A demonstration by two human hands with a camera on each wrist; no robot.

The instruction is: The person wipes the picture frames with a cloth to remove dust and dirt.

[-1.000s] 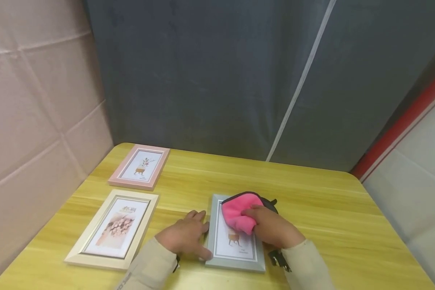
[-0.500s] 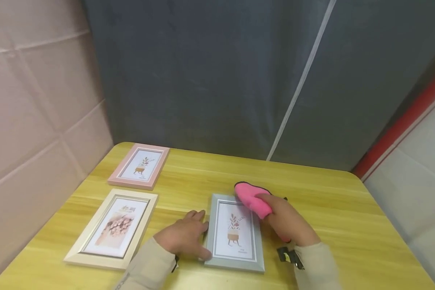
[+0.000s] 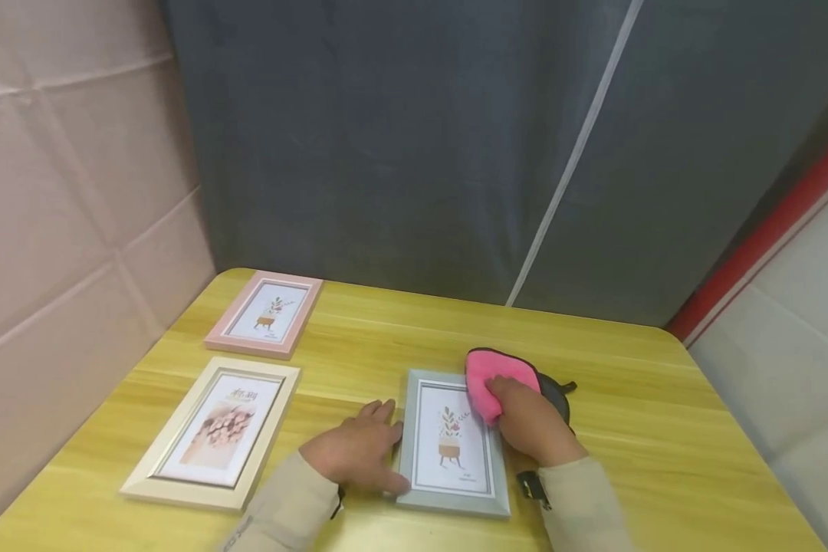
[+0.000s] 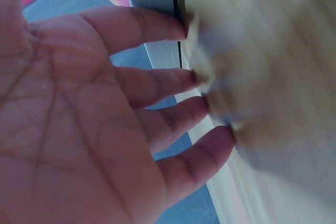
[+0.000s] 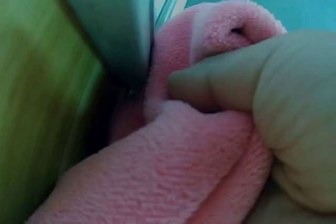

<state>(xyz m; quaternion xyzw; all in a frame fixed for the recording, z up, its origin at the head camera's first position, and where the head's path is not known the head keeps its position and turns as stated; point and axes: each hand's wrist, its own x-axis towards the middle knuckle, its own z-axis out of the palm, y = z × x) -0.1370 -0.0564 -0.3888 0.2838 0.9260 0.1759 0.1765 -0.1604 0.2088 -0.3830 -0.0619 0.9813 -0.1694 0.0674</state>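
Note:
A grey-blue picture frame [image 3: 454, 443] with a potted-plant print lies flat on the table. Along its left side is my left hand [image 3: 359, 452], fingers spread, the thumb tip right at the lower left corner. In the left wrist view, the fingertips of the left hand [image 4: 94, 114] reach down to the tabletop. My right hand [image 3: 530, 420] grips a bunched pink plush cleaning cloth [image 3: 500, 376] with dark edging at the frame's upper right corner. Fluffy folds of the cloth [image 5: 157, 166] wrap round a digit of the right hand [image 5: 231, 77] in the right wrist view.
A cream picture frame [image 3: 134, 484] with a flower print lies to the left, and a pink picture frame [image 3: 248, 346] lies behind it. The yellow wood-grain table [image 3: 662, 429] backs onto a dark grey curtain [image 3: 386, 138]. A pale padded wall [image 3: 62, 230] borders the left.
My right hand has slid the cloth off the print to the frame's upper right edge, uncovering the picture. My left hand stays at the left side.

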